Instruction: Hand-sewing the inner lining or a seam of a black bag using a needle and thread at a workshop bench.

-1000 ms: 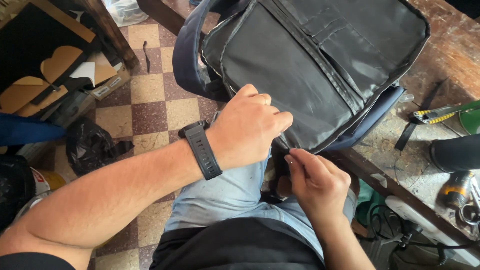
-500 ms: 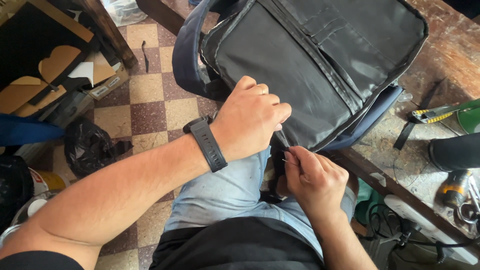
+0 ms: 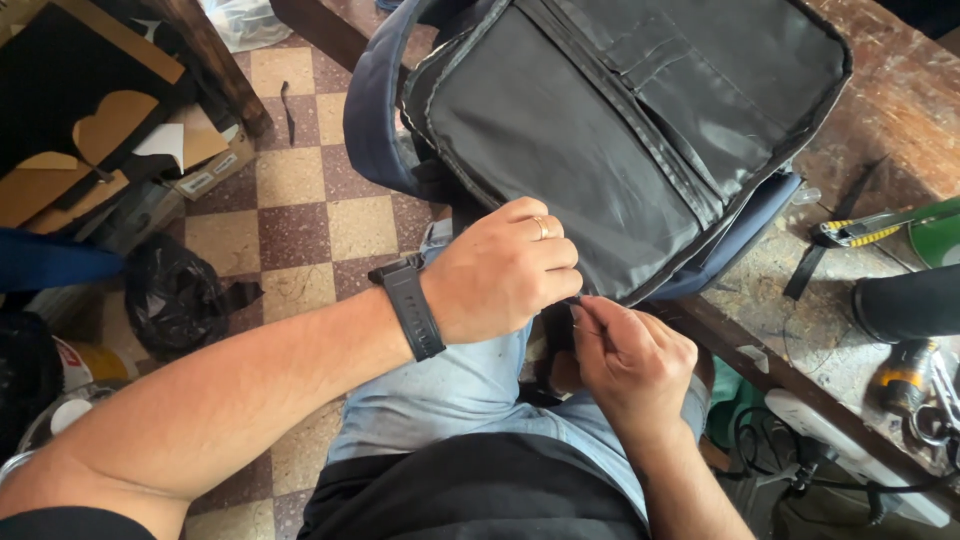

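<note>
An open dark backpack [image 3: 600,120] with black lining and a navy outer shell lies on the worn wooden workbench [image 3: 900,110], its lower corner hanging over my lap. My left hand [image 3: 505,268], with a ring and a black wrist band, pinches the bag's lower edge at the corner. My right hand [image 3: 630,360] sits just below it, fingertips pinched on the same edge near the zipper; what is between the fingers is hidden.
On the bench at right lie pliers with yellow-striped handles [image 3: 860,230], a black strap piece [image 3: 805,270], a green object [image 3: 940,235] and a dark cylinder [image 3: 905,300]. Left, on the checkered floor [image 3: 300,230], are cardboard pieces [image 3: 90,140] and a black plastic bag [image 3: 175,290].
Both hands have shifted slightly right along the bag's lower edge, staying pinched together at the corner. The bag itself has barely moved.
</note>
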